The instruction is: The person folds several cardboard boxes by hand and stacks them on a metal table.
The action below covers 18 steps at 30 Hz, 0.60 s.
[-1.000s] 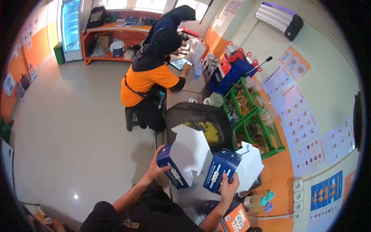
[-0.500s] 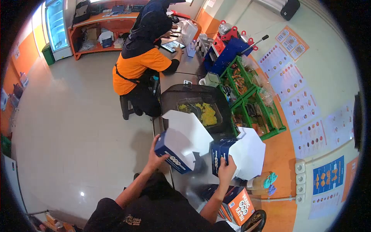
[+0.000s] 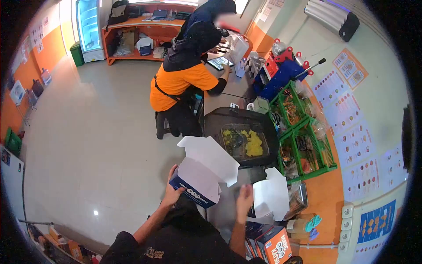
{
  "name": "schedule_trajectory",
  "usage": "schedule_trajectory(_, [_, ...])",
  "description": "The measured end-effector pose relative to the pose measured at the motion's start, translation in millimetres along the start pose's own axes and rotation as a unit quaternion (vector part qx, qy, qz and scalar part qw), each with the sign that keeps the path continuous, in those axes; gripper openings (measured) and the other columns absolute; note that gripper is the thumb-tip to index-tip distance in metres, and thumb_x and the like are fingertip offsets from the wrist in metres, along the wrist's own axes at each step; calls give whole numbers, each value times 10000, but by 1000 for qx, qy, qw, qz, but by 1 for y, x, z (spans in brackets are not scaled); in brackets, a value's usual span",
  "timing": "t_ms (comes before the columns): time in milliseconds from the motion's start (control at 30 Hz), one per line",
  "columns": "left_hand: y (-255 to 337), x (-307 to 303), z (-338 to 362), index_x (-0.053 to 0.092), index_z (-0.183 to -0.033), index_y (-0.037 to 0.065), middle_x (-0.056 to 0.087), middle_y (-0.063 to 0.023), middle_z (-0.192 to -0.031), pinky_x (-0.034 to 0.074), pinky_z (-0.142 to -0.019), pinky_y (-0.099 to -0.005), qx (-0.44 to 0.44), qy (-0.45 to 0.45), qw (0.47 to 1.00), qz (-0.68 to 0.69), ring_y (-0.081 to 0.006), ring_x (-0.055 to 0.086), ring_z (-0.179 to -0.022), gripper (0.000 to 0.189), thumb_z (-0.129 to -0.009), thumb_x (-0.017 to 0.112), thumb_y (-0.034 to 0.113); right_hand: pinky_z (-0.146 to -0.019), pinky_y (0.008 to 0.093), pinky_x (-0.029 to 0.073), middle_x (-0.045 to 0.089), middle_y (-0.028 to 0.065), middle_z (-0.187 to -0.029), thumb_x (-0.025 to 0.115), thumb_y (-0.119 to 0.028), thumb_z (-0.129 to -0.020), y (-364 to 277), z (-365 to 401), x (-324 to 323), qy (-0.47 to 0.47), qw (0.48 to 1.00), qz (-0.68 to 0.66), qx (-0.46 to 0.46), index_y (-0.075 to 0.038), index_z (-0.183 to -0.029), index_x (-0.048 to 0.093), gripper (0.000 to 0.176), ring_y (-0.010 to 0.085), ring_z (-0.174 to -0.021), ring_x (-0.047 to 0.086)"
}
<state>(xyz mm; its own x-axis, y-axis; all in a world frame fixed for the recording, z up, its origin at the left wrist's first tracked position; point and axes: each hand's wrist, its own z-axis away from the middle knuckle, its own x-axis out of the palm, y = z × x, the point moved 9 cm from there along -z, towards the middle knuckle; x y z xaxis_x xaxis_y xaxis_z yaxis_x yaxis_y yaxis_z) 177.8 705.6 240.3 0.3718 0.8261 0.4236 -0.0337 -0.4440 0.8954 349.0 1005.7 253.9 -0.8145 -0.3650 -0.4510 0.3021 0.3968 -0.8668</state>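
Observation:
My left hand holds a blue-and-white carton by its left side, its white lid raised and the inside showing. My right hand is raised just left of a second open carton, which stands on the steel table. The fingers of that hand look curled, but blur hides whether anything is between them. Beyond the cartons is a dark tray with a clear container of yellow food in it.
Green crates of packets line the wall side. Orange-and-blue boxes and bottles are near the right front. A person in orange sits at the table's far part, touching a tablet; another person is beyond.
My right hand has let go of the second carton, which now stands lower and nearer the wall. The first carton is still in my left hand, tilted differently. The whole view has shifted.

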Motion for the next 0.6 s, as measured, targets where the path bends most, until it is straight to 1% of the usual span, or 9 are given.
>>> schedule_trajectory(33, [0,1,-1,183,-1429,56,410,-121,-1334,338,-1024,-335,4,2,1000,1,-218,426,-1216,1067,-621,827,324,-881,323,433,537,149,-1218,488,-447,-930,12,30,31,-141,959,-133,205,-9,-1274,469,557,250,-1060,543])
schedule_trajectory(100, [-10,4,1,150,-1437,59,380,-122,-1360,310,-1041,-342,-26,-26,999,29,-220,400,-1239,1136,-585,850,332,-935,334,411,490,138,-1297,391,-523,-941,-4,86,68,-197,827,-291,438,-27,-1328,416,630,246,-1133,508])
schedule_trajectory(200, [-21,13,12,128,-1443,62,350,-137,-1383,283,-1055,-353,30,-88,996,-12,-232,364,-1271,1179,-572,864,361,-950,378,404,529,135,-1251,298,-535,-959,-21,80,89,-199,848,-378,312,-41,-1349,399,637,230,-1124,520])
schedule_trajectory(267, [-15,8,19,128,-1444,65,345,-160,-1386,274,-1059,-366,-2,-109,992,-59,-246,334,-1295,1191,-572,868,396,-978,353,387,512,138,-1283,352,-478,-968,-14,77,83,-181,857,-340,341,-32,-1371,375,602,231,-1155,505])
schedule_trajectory(333, [-14,10,28,123,-1446,67,338,-163,-1395,276,-1058,-373,-86,-166,982,-37,-251,310,-1315,1230,-547,874,445,-961,327,385,559,95,-1193,396,-363,-976,-19,59,59,-100,924,-251,269,-22,-1269,476,457,205,-1094,521])
schedule_trajectory(367, [-9,8,37,186,-1426,55,389,-143,-1355,322,-1029,-367,-97,-190,977,-18,-236,377,-1259,966,-729,771,379,-961,327,385,559,95,-1193,396,-363,-976,-7,58,60,-98,925,-251,268,-22,-1269,476,457,205,-1094,521])
schedule_trajectory(400, [-11,8,41,186,-1426,55,389,-143,-1355,322,-1029,-367,-97,-190,977,-16,-236,377,-1259,966,-729,771,379,-931,306,391,569,77,-1133,411,-314,-972,4,54,67,-121,936,-252,216,-21,-1223,503,396,179,-1045,524])
schedule_trajectory(500, [-37,-39,50,326,-1343,31,501,-130,-1203,432,-899,-341,-218,53,974,7,-196,509,-1055,405,-977,403,186,-878,274,396,568,47,-1044,439,-246,-965,-2,61,79,-148,940,-259,168,-19,-1145,538,306,135,-972,514])
schedule_trajectory(600, [-38,-48,51,320,-1354,27,506,-128,-1203,442,-887,-344,-246,57,967,-29,-188,517,-1064,437,-982,400,242,-852,262,394,557,29,-1012,461,-224,-961,-19,74,89,-178,933,-275,149,-16,-1112,544,270,119,-948,499])
